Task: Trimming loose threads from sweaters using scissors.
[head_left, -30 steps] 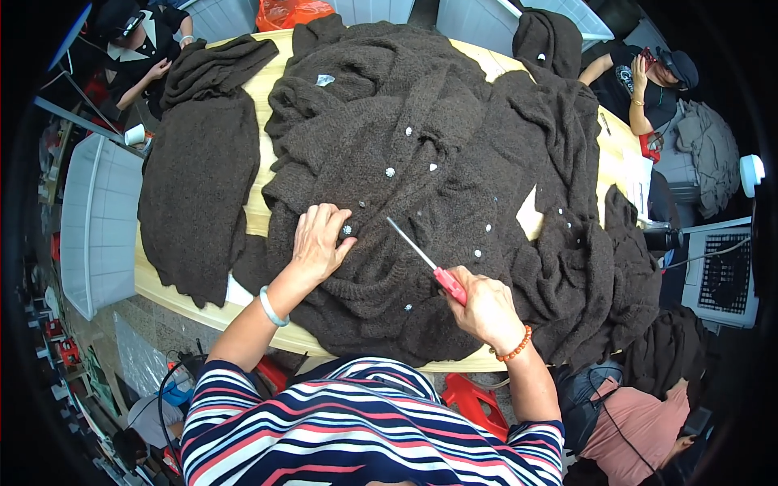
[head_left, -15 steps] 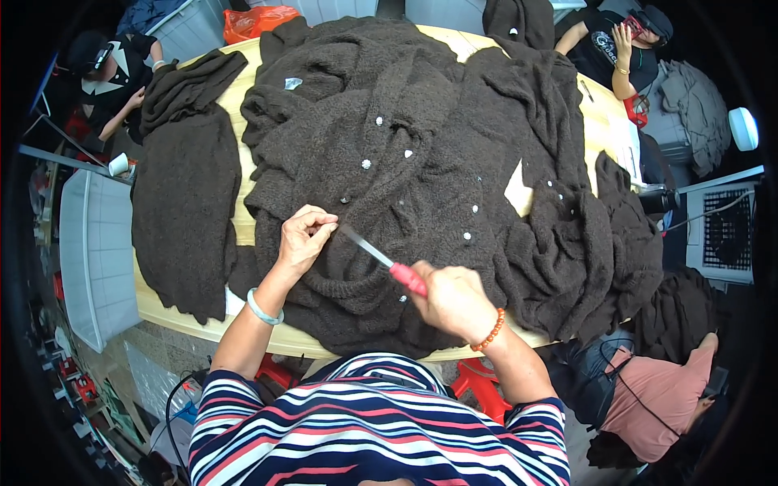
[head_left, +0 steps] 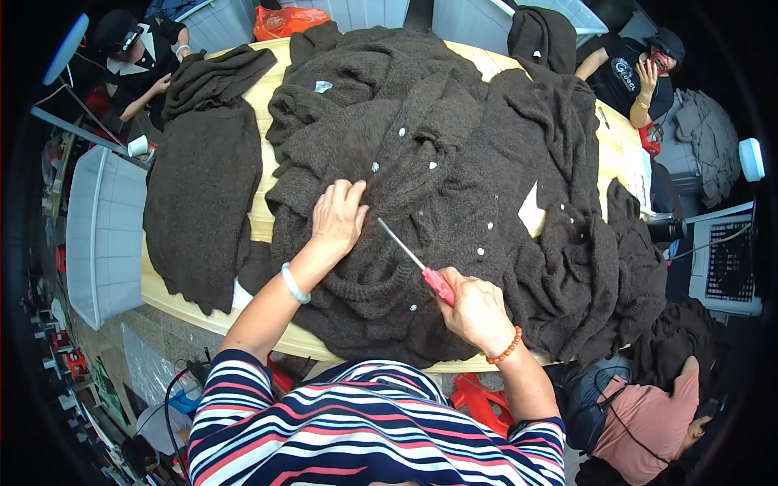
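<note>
A large heap of dark brown knitted garments (head_left: 454,186) covers the table in front of me, dotted with several small white pieces, one of them (head_left: 374,167) just beyond my left fingers. My left hand (head_left: 339,217) lies back up on the knit, its fingers stretched forward over the cloth; the fingertips are partly hidden. In my closed right hand (head_left: 478,312) is a red-handled screwdriver-like tool (head_left: 438,285). Its thin metal shaft points forward and left, with the tip close to my left hand, above the knit.
A separate brown knitted piece (head_left: 203,211) lies at the table's left. The pale wooden tabletop (head_left: 261,186) shows between the garments. White bins (head_left: 105,235) stand around the table. Co-workers sit at the far left and far right; another person in pink (head_left: 652,413) bends at the lower right.
My left hand has gone from a pinch to stretched fingers and moved forward and right. The tool has shifted slightly right, its tip farther from the cloth spot it was at.
</note>
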Demonstrator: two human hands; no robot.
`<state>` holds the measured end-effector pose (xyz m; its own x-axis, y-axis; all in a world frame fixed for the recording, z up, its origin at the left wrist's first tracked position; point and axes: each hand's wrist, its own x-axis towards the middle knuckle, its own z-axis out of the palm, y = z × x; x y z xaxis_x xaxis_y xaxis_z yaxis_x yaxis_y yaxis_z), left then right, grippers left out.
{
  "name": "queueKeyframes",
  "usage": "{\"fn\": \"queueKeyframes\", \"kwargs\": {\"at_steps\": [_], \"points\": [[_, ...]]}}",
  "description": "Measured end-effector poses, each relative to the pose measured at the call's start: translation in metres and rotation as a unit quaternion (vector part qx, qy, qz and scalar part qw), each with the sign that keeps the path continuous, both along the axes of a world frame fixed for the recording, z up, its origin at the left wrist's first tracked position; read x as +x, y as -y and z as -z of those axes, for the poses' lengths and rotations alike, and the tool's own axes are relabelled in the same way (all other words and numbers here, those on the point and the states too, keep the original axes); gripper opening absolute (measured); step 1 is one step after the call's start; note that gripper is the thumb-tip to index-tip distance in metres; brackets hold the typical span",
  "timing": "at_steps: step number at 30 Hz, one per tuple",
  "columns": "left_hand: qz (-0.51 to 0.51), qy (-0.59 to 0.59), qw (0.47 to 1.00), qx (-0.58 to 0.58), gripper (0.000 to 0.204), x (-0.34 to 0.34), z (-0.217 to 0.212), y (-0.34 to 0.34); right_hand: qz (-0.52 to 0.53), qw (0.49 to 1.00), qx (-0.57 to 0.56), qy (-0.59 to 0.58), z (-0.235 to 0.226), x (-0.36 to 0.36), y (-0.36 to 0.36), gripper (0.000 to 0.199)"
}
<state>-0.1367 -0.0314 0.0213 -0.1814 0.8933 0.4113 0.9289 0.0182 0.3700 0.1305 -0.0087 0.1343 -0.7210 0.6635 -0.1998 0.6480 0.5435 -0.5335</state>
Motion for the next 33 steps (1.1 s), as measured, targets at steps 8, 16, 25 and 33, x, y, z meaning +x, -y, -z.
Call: {"fn": "queueKeyframes", "kwargs": {"at_steps": [8,16,25,33], "points": [[0.001,0.339,0.938,-0.075,0.007,-0.018,0.019,-0.005,0.020,0.999,-0.011,0.042,-0.003,-0.002,-0.003,0.021],[-0.001,0.014,0.995,0.098,0.033,0.001,-0.031,-0.064,0.067,0.996,0.051,-0.039,0.005,-0.003,-0.013,0.016],[0.067,0.263,0.961,-0.053,0.018,-0.024,0.006,-0.072,0.112,0.993,0.030,0.017,0.000,0.003,-0.025,0.020],[0.059,0.383,0.919,-0.073,0.013,-0.026,0.011,-0.085,0.056,0.998,0.013,-0.004,-0.004,0.000,-0.042,0.019]]}}
